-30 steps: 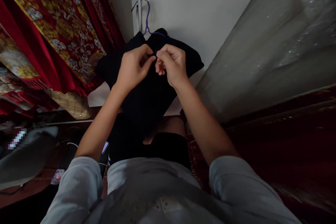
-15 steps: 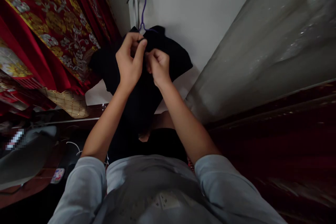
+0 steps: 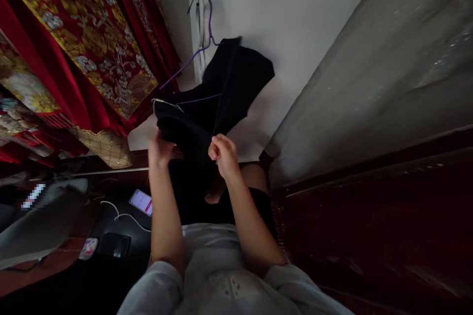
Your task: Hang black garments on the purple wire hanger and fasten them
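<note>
A black garment [image 3: 240, 78] hangs from the right side of a purple hanger [image 3: 210, 19]; the hanger's left arm shows bare. The garment's left part has come off and droops lower, with a pale label or strip along its edge. My left hand [image 3: 161, 150] is at this loose part, its fingers partly hidden by the cloth, so their grip is unclear. At the garment's front edge, my right hand [image 3: 223, 153] is closed in a pinch on the black cloth.
Red embroidered cloths [image 3: 111, 49] hang at the left. Lower left, a lit phone [image 3: 142, 202] and a white cable [image 3: 118, 215] lie on a black surface. A plastic-covered grey panel [image 3: 362, 78] slants along the right, above dark red material [image 3: 369, 216].
Both hands have moved down from near the hanger's neck, and the left has gone outward. The garment's left side has slipped off the hanger and opened, baring its purple arm.
</note>
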Demonstrator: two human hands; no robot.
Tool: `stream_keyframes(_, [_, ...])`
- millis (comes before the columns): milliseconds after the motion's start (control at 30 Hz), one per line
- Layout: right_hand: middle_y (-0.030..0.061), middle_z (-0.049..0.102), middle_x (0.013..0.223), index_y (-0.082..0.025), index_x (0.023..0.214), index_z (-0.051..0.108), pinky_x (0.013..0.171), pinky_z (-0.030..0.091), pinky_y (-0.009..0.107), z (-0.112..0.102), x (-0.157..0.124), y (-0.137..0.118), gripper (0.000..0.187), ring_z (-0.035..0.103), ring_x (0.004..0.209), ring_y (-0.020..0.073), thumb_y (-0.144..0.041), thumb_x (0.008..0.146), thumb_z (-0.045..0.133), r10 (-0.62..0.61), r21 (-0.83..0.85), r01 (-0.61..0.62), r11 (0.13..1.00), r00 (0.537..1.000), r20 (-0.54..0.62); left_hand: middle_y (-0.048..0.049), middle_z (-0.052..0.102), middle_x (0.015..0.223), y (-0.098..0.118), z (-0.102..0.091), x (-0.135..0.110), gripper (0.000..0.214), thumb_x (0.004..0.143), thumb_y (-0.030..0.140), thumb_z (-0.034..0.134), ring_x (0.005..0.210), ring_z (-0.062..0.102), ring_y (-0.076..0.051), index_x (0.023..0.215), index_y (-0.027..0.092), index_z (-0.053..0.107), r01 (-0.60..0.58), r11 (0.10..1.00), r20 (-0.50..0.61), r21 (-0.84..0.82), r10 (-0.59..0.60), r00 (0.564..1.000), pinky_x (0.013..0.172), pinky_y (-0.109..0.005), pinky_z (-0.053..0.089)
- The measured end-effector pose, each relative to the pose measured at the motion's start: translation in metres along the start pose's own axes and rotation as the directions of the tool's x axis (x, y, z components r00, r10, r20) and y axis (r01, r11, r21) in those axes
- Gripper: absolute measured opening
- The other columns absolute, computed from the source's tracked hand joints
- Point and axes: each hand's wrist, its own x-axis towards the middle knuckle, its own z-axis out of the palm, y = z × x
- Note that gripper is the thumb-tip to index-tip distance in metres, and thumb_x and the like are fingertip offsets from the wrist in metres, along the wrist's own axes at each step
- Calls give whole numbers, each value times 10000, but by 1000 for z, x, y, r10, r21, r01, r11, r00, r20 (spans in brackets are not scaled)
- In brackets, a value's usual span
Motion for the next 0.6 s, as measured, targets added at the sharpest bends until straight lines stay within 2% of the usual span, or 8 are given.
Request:
stream_keyframes(100, [-74,348,502,-252,710,390,449,276,247,-12,3,-10,419,335,438,109,-576,811,636,-50,2,50,999,996,-75,12,574,705,-28,16,-27,386,954,555,655,790,639,-151,876,182,595,104,995,-22,-11,-104,994,765,-244,509])
stream_keyframes(200, [-74,343,508,-254,729,390,461,306,248,-25,4,-26,399,347,445,117,-570,827,614,-100,-11,99,995,987,-126,11,580,711,-39,23,-35,355,936,508,673,740,610,-140,840,173,607,109,994,-17,-10,-109,994,739,-244,502])
stream_keyframes(267, [-73,348,504,-254,728,419,461,296,243,-30,2,-31,380,359,449,119,-559,811,629,-91,-5,91,996,985,-147,7,582,734,-37,25,-36,319,933,463,687,754,591,-135,817,173,621,52,998,-33,40,-50,998,753,-238,495])
stream_keyframes(333, [-61,396,520,-251,725,466,466,293,242,-33,0,-30,355,391,470,122,-545,793,653,-70,-12,69,998,983,-169,-2,591,778,-29,26,-39,305,940,449,686,787,591,-135,812,181,620,-6,1000,-55,20,8,998,780,-236,504])
stream_keyframes(467, [-8,552,642,-248,714,546,533,392,271,-36,0,-21,323,522,603,164,-529,811,670,-71,-219,37,975,986,-152,-19,612,856,-12,40,-49,325,965,524,634,785,611,-143,909,205,602,7,976,-24,-217,-13,1000,757,-254,546])
stream_keyframes(533, [20,610,719,-250,730,577,633,473,304,-36,0,-20,325,590,720,199,-545,858,620,-122,-343,65,937,982,-147,-24,614,866,-8,52,-53,327,983,539,612,792,614,-149,936,216,590,-34,971,-25,-238,29,999,751,-258,551])
stream_keyframes(600, [46,664,831,-253,795,605,807,531,346,-32,-1,-23,350,640,873,225,-567,927,523,-200,-393,132,910,970,-136,-30,627,904,-5,64,-54,318,999,539,600,828,622,-154,950,225,588,-110,969,-45,-222,102,994,781,-264,552])
